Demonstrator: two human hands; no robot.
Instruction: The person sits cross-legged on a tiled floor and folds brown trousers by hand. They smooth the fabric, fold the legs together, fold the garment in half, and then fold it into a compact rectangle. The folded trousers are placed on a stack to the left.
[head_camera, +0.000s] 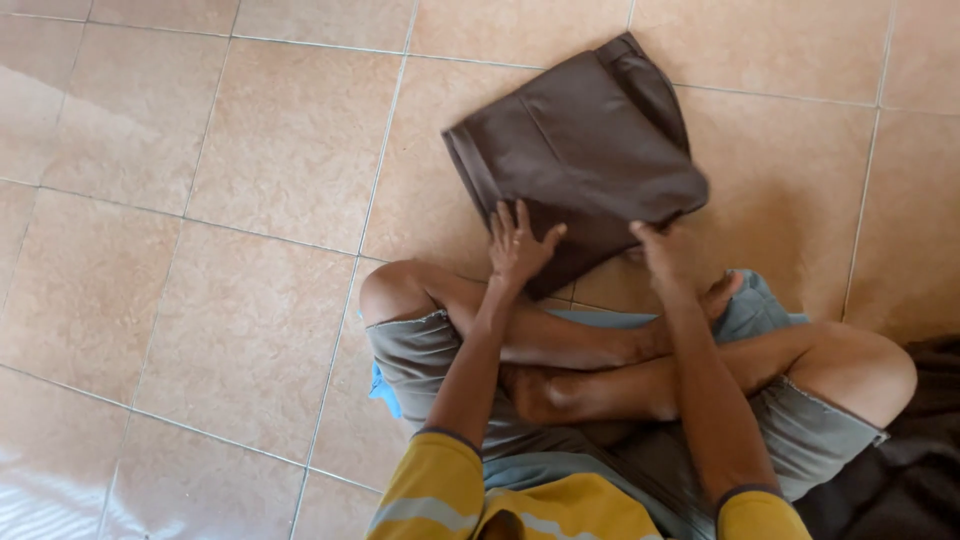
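Observation:
A folded dark brown garment (580, 150) lies on the tiled floor in front of my crossed legs. My left hand (517, 245) rests flat on its near edge, fingers spread. My right hand (665, 250) grips the near right corner of the garment, where the cloth is slightly lifted and blurred. I sit cross-legged in grey shorts and a yellow striped shirt.
Beige floor tiles (200, 200) spread all around to the left and behind the garment. A dark cloth heap (915, 470) lies at my right side. A bit of blue cloth (385, 390) shows under my left thigh.

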